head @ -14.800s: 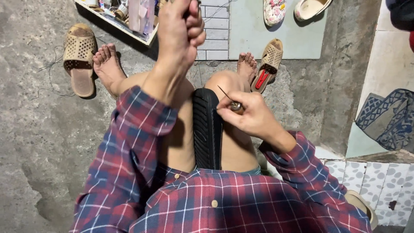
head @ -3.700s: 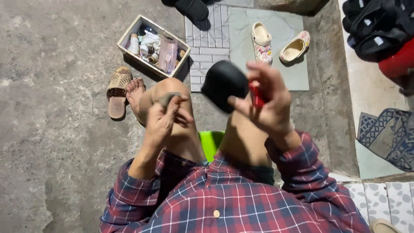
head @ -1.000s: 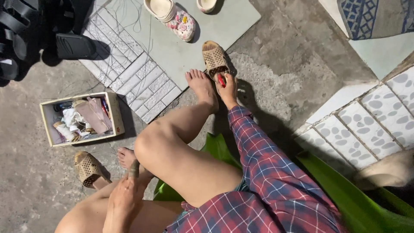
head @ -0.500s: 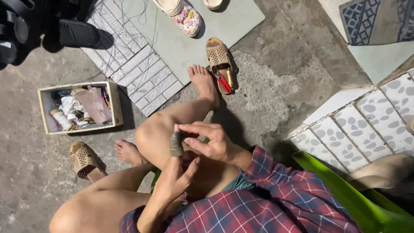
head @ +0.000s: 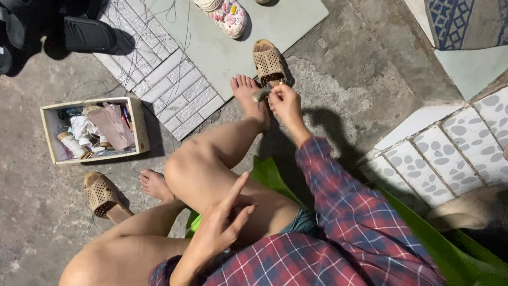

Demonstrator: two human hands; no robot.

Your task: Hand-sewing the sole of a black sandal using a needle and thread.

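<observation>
Right hand (head: pixel 286 103) reaches forward, fingers pinched on a small grey object (head: pixel 261 95) just short of the tan woven sandal (head: pixel 268 62). Left hand (head: pixel 222 225) rests empty on the thigh, fingers spread. Sandal lies untouched on the floor.

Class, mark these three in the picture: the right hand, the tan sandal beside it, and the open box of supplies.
Right hand (head: pixel 286 103), head view, on the knuckles.
Tan sandal (head: pixel 268 62), head view, on the perforated upper.
Box (head: pixel 142 124), head view, on the right wall.
</observation>
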